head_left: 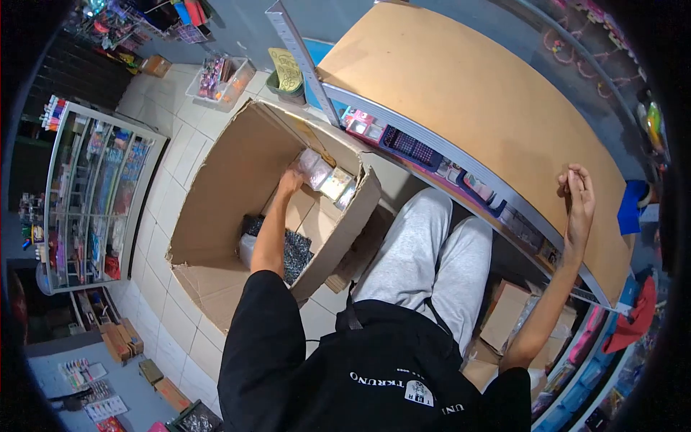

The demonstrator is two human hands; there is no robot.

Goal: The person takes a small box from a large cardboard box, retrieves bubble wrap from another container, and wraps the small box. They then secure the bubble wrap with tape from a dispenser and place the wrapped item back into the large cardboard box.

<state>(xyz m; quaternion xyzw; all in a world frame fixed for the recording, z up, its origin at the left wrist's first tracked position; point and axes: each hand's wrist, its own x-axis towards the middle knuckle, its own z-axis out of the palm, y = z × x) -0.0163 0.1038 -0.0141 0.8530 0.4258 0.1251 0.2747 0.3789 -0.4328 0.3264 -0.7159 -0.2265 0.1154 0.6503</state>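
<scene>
My left hand (291, 181) reaches down into a large cardboard box (216, 173) on the floor, fingers closed at the edge of a shiny plastic-wrapped packet (314, 170). Beside that packet, more wrapped packets (336, 184) line the box's inner wall. Dark speckled wrapping (296, 253) lies lower in the box, partly behind my forearm. My right hand (578, 191) is over the right end of the tan tabletop (461, 79), palm turned up, fingers loosely bent and holding nothing I can see.
Under the tabletop, a shelf holds blue baskets (410, 146) and small goods. A glass display case (101, 194) stands to the left on the tiled floor. A clear bin (222, 79) sits beyond the box. Opened cartons (505, 317) lie by my right leg, and blue tape (633, 207) is at the table's end.
</scene>
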